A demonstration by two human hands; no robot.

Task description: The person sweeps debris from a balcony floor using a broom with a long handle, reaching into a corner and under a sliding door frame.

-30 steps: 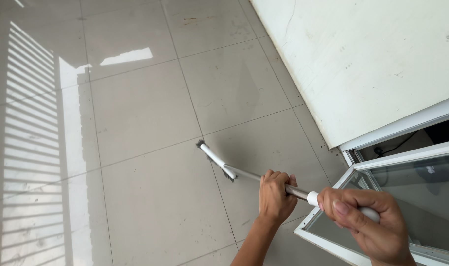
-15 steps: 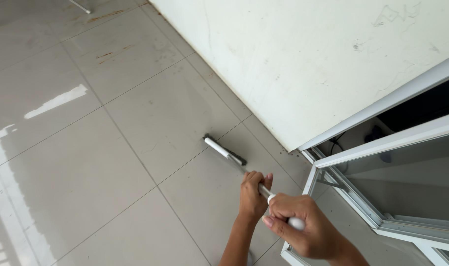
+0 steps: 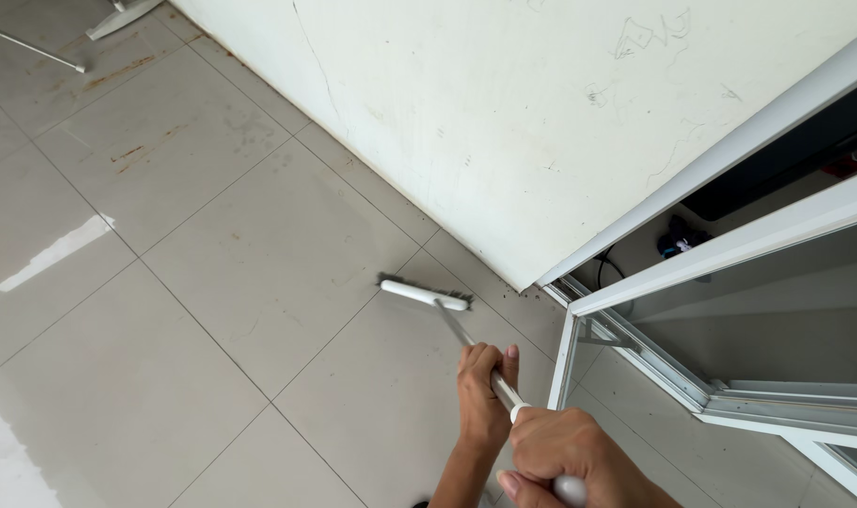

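Bare fingers of the left hand (image 3: 483,393) curl tight around the thin metal handle (image 3: 466,343) of a long floor brush, thumb side facing right. Just nearer, the right hand (image 3: 568,458) is closed over the handle's white end grip (image 3: 569,488), at the bottom edge of the view. From the two hands the handle slants away and to the left to a white brush head (image 3: 425,294) with dark bristles, resting on the glossy grey floor tiles (image 3: 259,254). Beyond the brush head, a scuffed white wall (image 3: 504,122) meets the floor, with dark specks along its base. Right of the hands, an open white-framed glass door (image 3: 730,301) stands close beside the handle. Rust-coloured stains (image 3: 127,150) mark the far left tiles
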